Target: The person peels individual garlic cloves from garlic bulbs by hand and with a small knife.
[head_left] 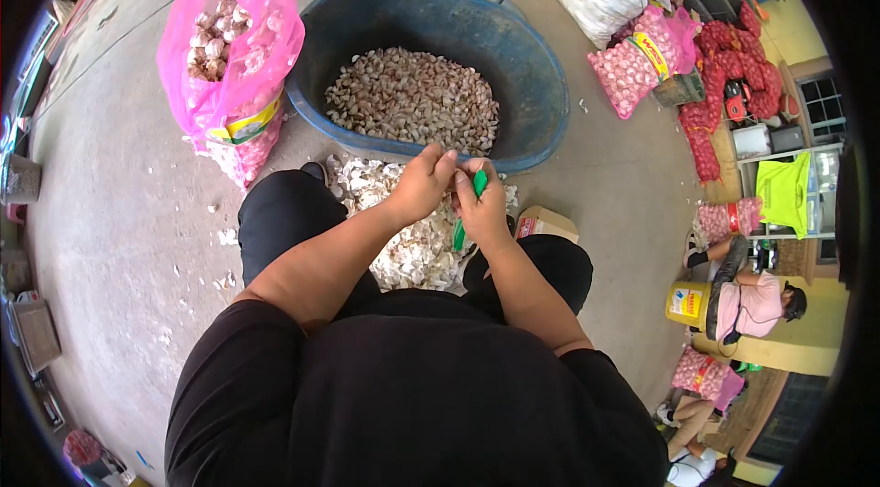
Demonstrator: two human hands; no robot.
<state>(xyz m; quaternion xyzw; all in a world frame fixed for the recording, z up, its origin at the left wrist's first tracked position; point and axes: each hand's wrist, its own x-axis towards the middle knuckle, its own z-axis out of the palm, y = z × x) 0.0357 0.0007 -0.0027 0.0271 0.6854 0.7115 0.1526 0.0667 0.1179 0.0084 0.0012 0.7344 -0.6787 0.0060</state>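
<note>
Green tool [479, 183] is in the right hand [483, 207], fingers curled round its middle. Long axis runs fore-aft, slightly skewed: upper end points forward to the blue tub [541, 88], lower end back toward the body and a bit left. Blade not discernible. Left hand [423, 185] sits just left of the tool, fingertips bunched against the right's; can't tell what's pinched. Both at the tub's near rim, garlic cloves [412, 98] inside, peelings [412, 258] below.
</note>
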